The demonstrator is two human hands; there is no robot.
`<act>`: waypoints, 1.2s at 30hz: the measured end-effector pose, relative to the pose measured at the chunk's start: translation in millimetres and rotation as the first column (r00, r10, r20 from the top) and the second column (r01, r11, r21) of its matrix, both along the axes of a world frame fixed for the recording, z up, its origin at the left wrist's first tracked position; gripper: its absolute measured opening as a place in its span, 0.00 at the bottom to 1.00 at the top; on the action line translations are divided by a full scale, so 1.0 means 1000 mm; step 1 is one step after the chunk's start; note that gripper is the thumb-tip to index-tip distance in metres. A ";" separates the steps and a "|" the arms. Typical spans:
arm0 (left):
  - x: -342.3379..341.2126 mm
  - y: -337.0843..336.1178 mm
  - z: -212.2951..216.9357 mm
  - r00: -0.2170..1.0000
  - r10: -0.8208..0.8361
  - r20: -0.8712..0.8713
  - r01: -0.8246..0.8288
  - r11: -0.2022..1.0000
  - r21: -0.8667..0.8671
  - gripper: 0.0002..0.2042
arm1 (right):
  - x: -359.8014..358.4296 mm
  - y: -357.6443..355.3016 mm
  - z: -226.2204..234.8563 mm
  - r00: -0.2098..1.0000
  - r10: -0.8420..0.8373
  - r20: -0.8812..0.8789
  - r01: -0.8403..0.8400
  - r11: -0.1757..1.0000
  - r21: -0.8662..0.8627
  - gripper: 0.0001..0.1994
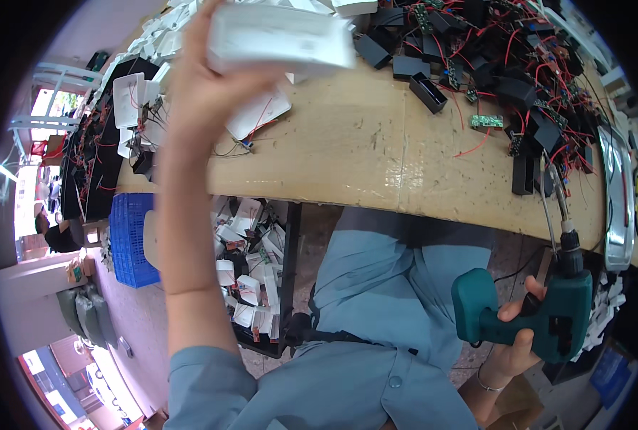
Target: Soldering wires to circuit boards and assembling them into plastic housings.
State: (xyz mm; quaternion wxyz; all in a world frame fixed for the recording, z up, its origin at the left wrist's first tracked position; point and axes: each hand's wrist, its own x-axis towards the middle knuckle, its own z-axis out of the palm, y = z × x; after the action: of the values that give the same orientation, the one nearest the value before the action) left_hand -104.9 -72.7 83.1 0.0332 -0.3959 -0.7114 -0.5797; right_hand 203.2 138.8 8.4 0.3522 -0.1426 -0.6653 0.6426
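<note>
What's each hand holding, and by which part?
Left hand: white box-shaped casing, by its left end. Right hand: green pistol-shaped power tool, by its handle.

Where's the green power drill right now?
Head view, lower right: the green power drill is in the right hand, pointing up toward the black boxes, below and left of the silver tray.

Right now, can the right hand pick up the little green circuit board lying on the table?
Probably not: the right hand is wrapped around a green power tool, so it looks too busy to grasp the green circuit board.
</note>
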 end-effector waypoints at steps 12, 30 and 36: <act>0.050 0.048 -0.097 0.878 -0.472 0.081 0.475 0.880 -0.026 0.26 | 0.004 -0.004 -0.001 1.000 -0.004 -0.022 0.004 1.000 -0.023 0.34; 0.030 0.055 -0.061 0.836 -0.409 0.367 0.467 0.880 -0.083 0.17 | 0.008 -0.005 -0.002 0.999 -0.049 0.018 0.049 0.999 -0.001 0.34; 0.043 0.067 -0.065 0.850 -0.525 -0.042 0.503 0.833 -0.230 0.12 | 0.010 -0.002 -0.004 0.999 -0.050 0.015 0.050 0.999 0.008 0.35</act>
State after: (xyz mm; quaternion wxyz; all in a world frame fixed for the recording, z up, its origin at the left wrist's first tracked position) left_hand -61.7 -5.4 18.2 -0.1290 -0.6031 -0.6333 -0.4675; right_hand 213.6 137.1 4.2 0.3636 -0.1630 -0.6665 0.6300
